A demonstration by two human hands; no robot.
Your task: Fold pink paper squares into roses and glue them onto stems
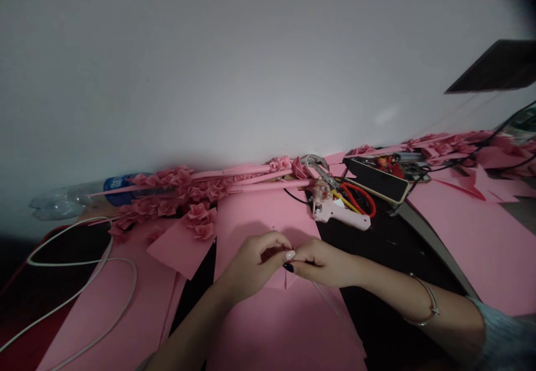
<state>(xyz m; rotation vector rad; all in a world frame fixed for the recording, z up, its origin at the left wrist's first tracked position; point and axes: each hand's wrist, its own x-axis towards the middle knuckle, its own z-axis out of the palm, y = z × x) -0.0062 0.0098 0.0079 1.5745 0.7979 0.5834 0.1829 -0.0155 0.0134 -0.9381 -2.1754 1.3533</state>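
My left hand and my right hand meet over the middle of the table, fingertips touching. Both are closed in a pinch on a small piece of pink paper, most of it hidden behind the fingers. Its lower edge shows a crease below my thumbs. Under the hands lie large sheets of pink paper. Just beyond my right hand rests a pale hot glue gun, its nozzle end towards the wall.
Pink paper flowers and rolled paper stems line the wall. A phone, red-handled scissors and a plastic bottle lie nearby. A white cable loops at left; more pink sheets lie at right.
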